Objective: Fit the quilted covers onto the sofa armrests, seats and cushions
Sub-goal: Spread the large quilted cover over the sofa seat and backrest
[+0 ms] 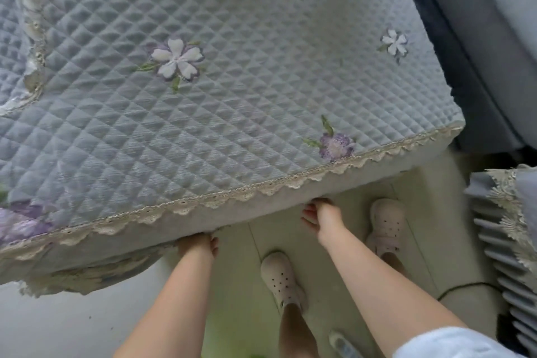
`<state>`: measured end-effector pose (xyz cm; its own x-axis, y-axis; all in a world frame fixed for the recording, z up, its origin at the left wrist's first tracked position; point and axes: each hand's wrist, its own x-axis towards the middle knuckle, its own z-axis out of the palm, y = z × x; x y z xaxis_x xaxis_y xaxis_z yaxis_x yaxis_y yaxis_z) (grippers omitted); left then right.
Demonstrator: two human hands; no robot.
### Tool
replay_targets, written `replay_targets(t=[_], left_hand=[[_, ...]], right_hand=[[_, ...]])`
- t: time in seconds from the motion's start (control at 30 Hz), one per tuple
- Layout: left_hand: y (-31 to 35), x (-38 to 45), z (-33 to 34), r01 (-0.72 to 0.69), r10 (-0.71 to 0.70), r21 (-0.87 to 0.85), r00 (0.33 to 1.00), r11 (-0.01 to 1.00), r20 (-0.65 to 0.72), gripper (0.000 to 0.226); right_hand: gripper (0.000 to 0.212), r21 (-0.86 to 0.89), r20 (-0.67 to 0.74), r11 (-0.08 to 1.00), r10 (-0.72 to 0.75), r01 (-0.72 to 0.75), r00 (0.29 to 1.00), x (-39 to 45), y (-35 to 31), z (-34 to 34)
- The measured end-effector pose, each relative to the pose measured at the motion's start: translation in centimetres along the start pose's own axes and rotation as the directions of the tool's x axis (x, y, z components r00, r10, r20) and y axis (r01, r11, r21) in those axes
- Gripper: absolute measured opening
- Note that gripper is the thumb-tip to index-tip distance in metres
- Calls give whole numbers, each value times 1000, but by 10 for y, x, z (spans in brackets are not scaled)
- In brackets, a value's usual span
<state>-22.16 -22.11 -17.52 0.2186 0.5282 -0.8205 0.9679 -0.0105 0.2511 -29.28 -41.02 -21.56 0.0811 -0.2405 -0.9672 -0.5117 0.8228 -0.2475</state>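
The quilted cover [220, 90] lies over a seat cushion. Under its lace edge [220, 197], the left hand [200, 241] grips the hem, fingers hidden. Further right, the right hand [319, 215] pinches the same hem.

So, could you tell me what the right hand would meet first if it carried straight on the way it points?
Probably the front edge of the quilted cover: the right hand points up at its underside below the lace trim, fingertips seemingly already there.
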Motion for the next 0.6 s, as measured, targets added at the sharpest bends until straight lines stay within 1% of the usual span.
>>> replay_targets(t=[0.03,0.07,0.1,0.13,0.2,0.23,0.27,0.3,0.33,0.37,0.43,0.5,0.53,0.6], left_hand=[[-3,-13,13,57,-56,-24,998,998,24,32],[-5,-27,25,51,-52,17,996,999,68,29],[-10,-43,45,95,-96,21,992,995,79,24],[-12,-59,63,104,-106,22,991,994,87,23],[-13,-88,96,173,-169,-22,977,985,128,24],[-10,-100,108,232,-218,-91,966,969,139,25],[-10,-114,121,275,-263,-138,960,951,101,27],[-9,-130,137,301,-294,-223,954,927,63,31],[-8,-141,148,276,-278,-236,960,932,22,34],[-6,-156,160,250,-259,-261,966,932,0,35],[-2,-176,180,211,-210,-254,977,944,31,37],[3,-189,201,200,-193,-203,980,959,53,38],[7,-199,215,221,-214,-163,975,961,62,38],[17,-218,236,248,-238,-81,963,965,125,39]], right_hand=[[22,-65,-12,997,-30,29,999,1,-9,-15],[21,-76,-37,996,-45,43,998,5,-19,-29],[19,-92,-63,994,-68,62,996,13,-37,-44],[18,-76,-110,993,-98,90,989,20,-56,-59],[32,-56,-156,993,-109,101,982,27,-104,-87],[36,-69,-151,992,-114,105,982,30,-125,-96],[39,-103,-143,989,-118,103,983,33,-147,-108],[39,-167,-134,981,-127,104,983,34,-171,-120],[39,-245,-125,962,-155,121,980,37,-188,-127],[37,-335,-110,930,-197,150,974,40,-207,-137],[34,-471,-82,858,-273,204,958,46,-234,-151],[33,-569,-26,778,-342,267,939,52,-255,-161],[32,-638,4,716,-366,285,931,56,-264,-166],[34,-759,67,578,-391,301,918,64,-277,-170]])
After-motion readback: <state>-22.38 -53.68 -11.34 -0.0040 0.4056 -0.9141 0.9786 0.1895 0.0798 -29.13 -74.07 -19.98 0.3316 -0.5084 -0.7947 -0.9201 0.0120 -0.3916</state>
